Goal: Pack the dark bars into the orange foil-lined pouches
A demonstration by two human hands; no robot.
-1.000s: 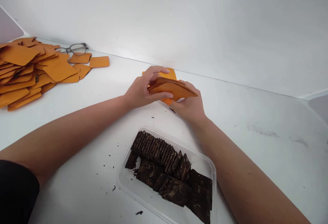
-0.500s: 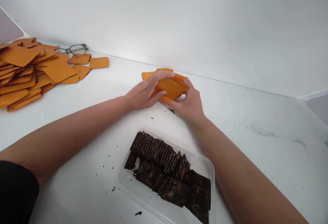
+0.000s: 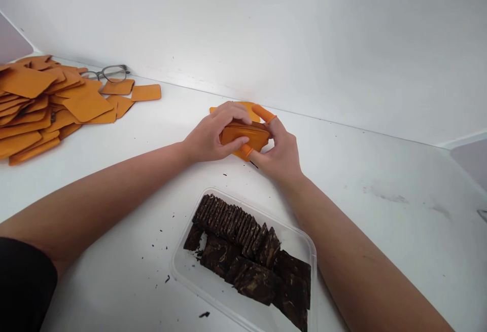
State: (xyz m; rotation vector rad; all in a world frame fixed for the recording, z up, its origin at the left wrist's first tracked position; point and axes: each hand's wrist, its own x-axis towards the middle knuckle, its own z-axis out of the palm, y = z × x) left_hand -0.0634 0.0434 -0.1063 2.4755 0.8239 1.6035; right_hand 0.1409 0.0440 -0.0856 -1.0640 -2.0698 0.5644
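My left hand grips a small orange paper packet between thumb and fingers, with one edge turned up toward me. At the packet's right end is my right hand, wearing orange finger cots on thumb and index finger. The right thumb touches the packet's lower side, the index finger is lifted off it, and the other fingers are mostly hidden behind. More orange packets lie on the table just beyond and under my hands. Nearer to me, a clear plastic box holds thin dark pressed squares, some standing in a row, others flat.
A large heap of orange packets covers the left of the white table, with a pair of glasses behind it. A white wall rises along the back. Dark crumbs are scattered around the box.
The packet has tilted so its edge faces me more. My right index finger has lifted off it, and my left fingers have curled further over its top.
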